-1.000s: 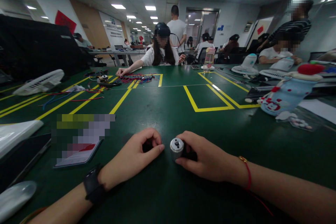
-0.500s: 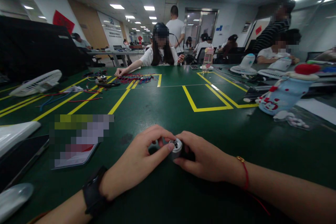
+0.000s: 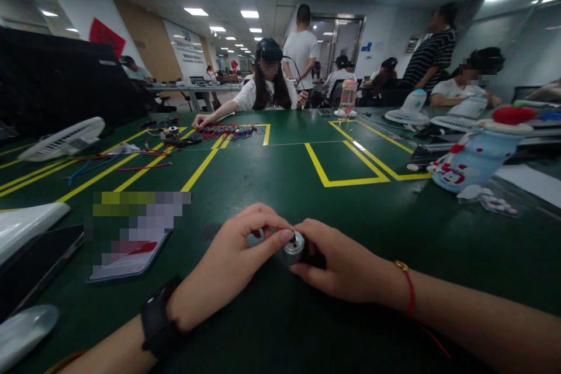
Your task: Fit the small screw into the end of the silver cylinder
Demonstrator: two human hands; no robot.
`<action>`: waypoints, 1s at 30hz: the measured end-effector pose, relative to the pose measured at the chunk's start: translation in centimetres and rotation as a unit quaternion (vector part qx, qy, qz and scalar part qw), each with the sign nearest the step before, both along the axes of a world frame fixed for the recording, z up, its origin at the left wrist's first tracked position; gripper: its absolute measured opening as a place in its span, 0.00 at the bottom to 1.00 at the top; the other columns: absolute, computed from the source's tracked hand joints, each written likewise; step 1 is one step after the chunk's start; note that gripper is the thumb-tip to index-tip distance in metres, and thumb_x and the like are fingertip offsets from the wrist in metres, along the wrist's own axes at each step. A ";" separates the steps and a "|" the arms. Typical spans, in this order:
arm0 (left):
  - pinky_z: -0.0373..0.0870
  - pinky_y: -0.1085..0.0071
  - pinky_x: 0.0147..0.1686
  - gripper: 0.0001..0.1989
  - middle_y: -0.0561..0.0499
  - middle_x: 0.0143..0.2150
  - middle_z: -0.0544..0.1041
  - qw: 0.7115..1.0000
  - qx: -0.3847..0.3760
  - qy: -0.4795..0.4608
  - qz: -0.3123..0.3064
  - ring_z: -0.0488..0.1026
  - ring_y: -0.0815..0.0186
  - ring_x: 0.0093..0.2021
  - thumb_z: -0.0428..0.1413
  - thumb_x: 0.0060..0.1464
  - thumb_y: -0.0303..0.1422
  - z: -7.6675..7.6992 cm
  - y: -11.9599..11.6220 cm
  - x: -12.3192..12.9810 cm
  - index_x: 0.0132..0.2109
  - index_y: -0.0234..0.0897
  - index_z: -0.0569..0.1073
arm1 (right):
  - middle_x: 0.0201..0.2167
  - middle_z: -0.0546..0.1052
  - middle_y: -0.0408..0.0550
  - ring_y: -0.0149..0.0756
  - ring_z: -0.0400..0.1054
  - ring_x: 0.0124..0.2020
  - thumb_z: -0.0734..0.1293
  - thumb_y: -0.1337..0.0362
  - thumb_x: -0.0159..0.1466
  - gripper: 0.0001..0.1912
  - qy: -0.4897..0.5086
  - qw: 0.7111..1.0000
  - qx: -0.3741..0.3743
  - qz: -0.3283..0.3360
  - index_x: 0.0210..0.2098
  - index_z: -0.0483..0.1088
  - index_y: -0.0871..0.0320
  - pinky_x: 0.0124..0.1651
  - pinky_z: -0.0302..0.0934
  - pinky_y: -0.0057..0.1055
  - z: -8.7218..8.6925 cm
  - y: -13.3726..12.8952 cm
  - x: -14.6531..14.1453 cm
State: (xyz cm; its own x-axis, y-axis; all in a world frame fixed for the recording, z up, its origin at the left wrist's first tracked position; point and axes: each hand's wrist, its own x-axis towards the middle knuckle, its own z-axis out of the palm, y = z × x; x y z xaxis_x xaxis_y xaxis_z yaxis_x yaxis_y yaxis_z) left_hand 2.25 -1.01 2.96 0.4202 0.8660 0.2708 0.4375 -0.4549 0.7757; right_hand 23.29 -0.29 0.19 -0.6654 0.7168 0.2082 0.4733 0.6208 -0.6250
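Head view: since the frame one second earlier, the left hand has moved across to the metal cylinder, from which it was then apart; the right hand keeps its grip, and a standing person in a striped shirt has shifted leftward. The cylinder stands upright between the two hands, its end face upward. The right hand curls around its right side, thumb and fingers closed on the wall; the left hand's thumb and forefinger are pinched narrow at the small shaft on top, partly covering it. The cylinder is smooth, silvery and round, with a dark hole in its face. The desk is dark green with a dull sheen, marked by straight yellow tape. A flat, rounded-corner phone lies left of the left hand; a glossy, curved mouse lies nearer the left edge.
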 end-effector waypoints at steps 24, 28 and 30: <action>0.64 0.66 0.47 0.06 0.53 0.42 0.73 0.989 -0.029 0.139 -0.052 0.69 0.62 0.46 0.57 0.58 0.35 -2.5 1.2 -2.9 0.37 0.45 0.80 | 0.38 0.69 0.46 0.35 0.62 0.35 0.69 0.65 0.59 0.15 -0.015 1.000 -0.018 -0.005 0.45 0.65 0.57 0.37 0.58 0.32 0.0 0.0 0.2; 0.65 0.67 0.45 0.08 0.53 0.42 0.73 0.994 -0.056 0.088 -0.026 0.71 0.63 0.44 0.55 0.60 0.35 -2.4 1.4 -3.2 0.40 0.45 0.79 | 0.38 0.69 0.45 0.34 0.62 0.34 0.68 0.65 0.60 0.14 -0.016 1.000 -0.020 -0.007 0.45 0.66 0.57 0.36 0.58 0.32 0.1 0.0 0.2; 0.65 0.67 0.45 0.09 0.53 0.41 0.74 0.996 -0.071 0.053 0.024 0.71 0.63 0.43 0.53 0.62 0.37 -2.4 1.6 -3.4 0.41 0.44 0.78 | 0.38 0.69 0.45 0.33 0.62 0.34 0.68 0.65 0.59 0.15 -0.011 1.000 -0.021 -0.006 0.45 0.65 0.56 0.36 0.59 0.31 0.1 0.0 0.2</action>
